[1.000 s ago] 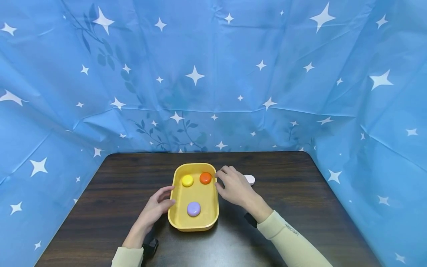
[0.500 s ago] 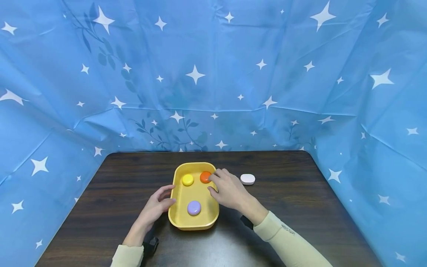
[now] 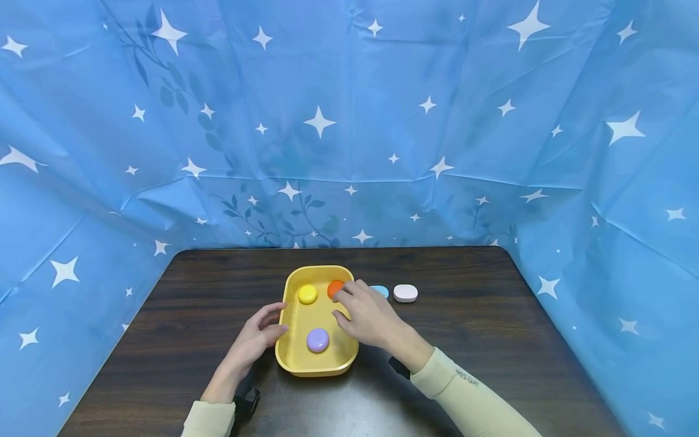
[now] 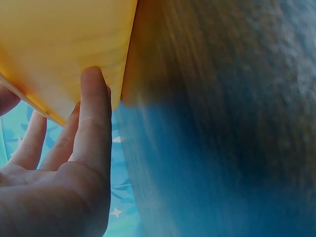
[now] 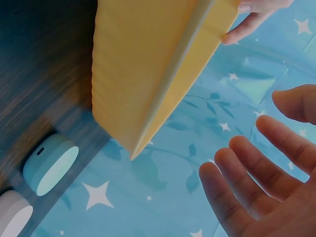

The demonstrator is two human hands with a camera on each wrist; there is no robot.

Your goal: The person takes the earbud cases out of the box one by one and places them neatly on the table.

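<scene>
In the head view a yellow tray [image 3: 317, 367] stands on the table, with a yellow disc [image 3: 307, 294], an orange disc [image 3: 335, 288] and a purple disc [image 3: 318, 340] inside. My left hand [image 3: 253, 337] is at the tray's left side, its fingers lying fairly straight against the outer wall [image 4: 59, 39] in the left wrist view. My right hand [image 3: 368, 315] hovers over the tray's right rim, fingers spread and holding nothing; the right wrist view shows its fingers [image 5: 261, 173] apart from the tray. Part of the orange disc is hidden behind that hand.
Right of the tray lie a light blue rounded case [image 3: 380, 291], partly covered by my right hand, and a white rounded case [image 3: 405, 294]. The dark wooden table [image 3: 464, 340] ends at a blue star-patterned cloth [image 3: 349, 152] behind.
My right hand has moved left from beside the tray to above its right rim. The white case, then the blue case, came into fuller view. My left hand stays in place.
</scene>
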